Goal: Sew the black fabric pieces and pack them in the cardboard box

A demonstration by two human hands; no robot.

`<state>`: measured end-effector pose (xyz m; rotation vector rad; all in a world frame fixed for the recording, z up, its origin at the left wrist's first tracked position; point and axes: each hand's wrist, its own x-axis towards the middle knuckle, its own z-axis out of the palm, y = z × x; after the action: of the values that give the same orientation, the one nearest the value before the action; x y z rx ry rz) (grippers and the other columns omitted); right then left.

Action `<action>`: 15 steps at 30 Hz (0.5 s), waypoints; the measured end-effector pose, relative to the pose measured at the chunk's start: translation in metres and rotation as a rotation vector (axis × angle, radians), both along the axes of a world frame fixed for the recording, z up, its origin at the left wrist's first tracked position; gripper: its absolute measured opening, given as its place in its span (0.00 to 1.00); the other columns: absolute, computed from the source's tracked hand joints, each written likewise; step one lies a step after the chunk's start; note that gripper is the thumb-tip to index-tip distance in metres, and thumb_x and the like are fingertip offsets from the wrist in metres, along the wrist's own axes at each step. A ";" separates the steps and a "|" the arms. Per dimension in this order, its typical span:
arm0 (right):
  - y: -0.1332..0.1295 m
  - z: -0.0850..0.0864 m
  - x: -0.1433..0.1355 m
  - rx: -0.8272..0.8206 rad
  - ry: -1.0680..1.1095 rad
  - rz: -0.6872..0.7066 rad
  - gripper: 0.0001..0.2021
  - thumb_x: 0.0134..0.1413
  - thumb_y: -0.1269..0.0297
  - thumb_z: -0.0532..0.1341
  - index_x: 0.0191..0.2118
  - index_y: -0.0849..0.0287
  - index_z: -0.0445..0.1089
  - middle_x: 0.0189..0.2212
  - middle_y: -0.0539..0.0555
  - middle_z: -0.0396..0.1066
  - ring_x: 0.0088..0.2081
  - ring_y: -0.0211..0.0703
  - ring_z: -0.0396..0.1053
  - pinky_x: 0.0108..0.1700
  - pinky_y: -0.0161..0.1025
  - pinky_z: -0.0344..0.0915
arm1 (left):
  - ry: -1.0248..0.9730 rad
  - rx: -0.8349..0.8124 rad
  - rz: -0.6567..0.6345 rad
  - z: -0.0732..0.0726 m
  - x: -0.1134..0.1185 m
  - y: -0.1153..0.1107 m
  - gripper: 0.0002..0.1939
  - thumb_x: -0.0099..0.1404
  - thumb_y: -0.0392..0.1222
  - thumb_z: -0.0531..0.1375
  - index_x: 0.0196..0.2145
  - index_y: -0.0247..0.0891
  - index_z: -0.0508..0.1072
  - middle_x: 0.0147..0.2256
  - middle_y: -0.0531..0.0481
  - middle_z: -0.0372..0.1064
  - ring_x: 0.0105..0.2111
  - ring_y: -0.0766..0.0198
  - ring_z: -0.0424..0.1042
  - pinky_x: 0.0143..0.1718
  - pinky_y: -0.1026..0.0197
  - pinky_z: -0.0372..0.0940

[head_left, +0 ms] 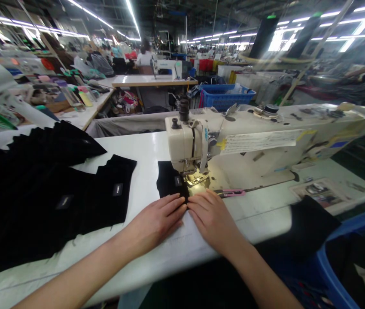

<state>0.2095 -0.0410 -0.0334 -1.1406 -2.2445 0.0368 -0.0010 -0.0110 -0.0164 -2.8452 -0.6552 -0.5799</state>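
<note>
My left hand: (161,219) laid palm down with fingers stretched forward and slightly bent, the tips on the near edge of the cloth; I cannot tell whether they pinch it.
My right hand: (213,216) palm down too, fingers bent, the tips meeting my left fingertips at the cloth's near corner; whether they grip it or only press, I cannot tell.
Black cloth: (166,180) flat on the table, its right edge beside the foot of the sewing machine, its near end at my fingertips.
Tag: (177,181) a small dark one with pale lettering, on the cloth, just left of the foot.
Sewing machine: (230,124) cream-coloured, in front of me and reaching off to the right, its lamp lighting the metal foot (196,180).
Paper: (260,141) a written strip fixed along the machine's front.
Snips: (233,192) pink-handled, lying on the machine bed just beyond my right hand.
Pile: (82,189) more black pieces at my left, overlapping, two showing tags.
Table: (148,148) white, under both my forearms.
Right side: dark cloth (311,221) over the table's edge, near a blue basket (322,257) with fabric inside.
Behind: another sewing table (131,80) and a blue crate (224,99).
</note>
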 end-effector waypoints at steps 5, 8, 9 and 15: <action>0.006 0.000 -0.001 -0.009 -0.028 -0.012 0.08 0.66 0.72 0.58 0.45 0.62 0.74 0.44 0.56 0.76 0.48 0.50 0.68 0.61 0.54 0.59 | 0.015 -0.050 0.006 -0.003 -0.003 0.006 0.18 0.74 0.42 0.53 0.53 0.28 0.74 0.52 0.37 0.73 0.55 0.49 0.72 0.55 0.46 0.73; 0.010 -0.001 -0.002 -0.017 -0.036 -0.026 0.08 0.66 0.72 0.58 0.45 0.62 0.74 0.44 0.56 0.75 0.48 0.50 0.68 0.60 0.54 0.60 | 0.023 -0.069 0.014 -0.005 -0.005 0.010 0.18 0.73 0.43 0.54 0.54 0.29 0.73 0.54 0.37 0.72 0.56 0.49 0.71 0.56 0.46 0.72; 0.011 -0.001 -0.002 -0.021 -0.036 -0.031 0.08 0.66 0.72 0.58 0.45 0.62 0.74 0.44 0.57 0.75 0.48 0.50 0.68 0.59 0.53 0.61 | 0.024 -0.070 0.017 -0.005 -0.005 0.012 0.19 0.73 0.43 0.54 0.54 0.29 0.73 0.54 0.37 0.72 0.56 0.49 0.71 0.56 0.46 0.72; 0.017 -0.001 -0.005 -0.035 -0.043 -0.066 0.07 0.65 0.72 0.60 0.45 0.63 0.74 0.41 0.57 0.73 0.45 0.52 0.67 0.54 0.52 0.65 | 0.033 -0.069 0.016 -0.002 -0.005 0.021 0.20 0.74 0.44 0.53 0.54 0.27 0.74 0.53 0.36 0.72 0.55 0.47 0.72 0.55 0.46 0.72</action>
<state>0.2049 -0.0243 -0.0345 -1.2439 -2.2505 0.0252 -0.0060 0.0100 -0.0183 -2.9033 -0.7053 -0.5162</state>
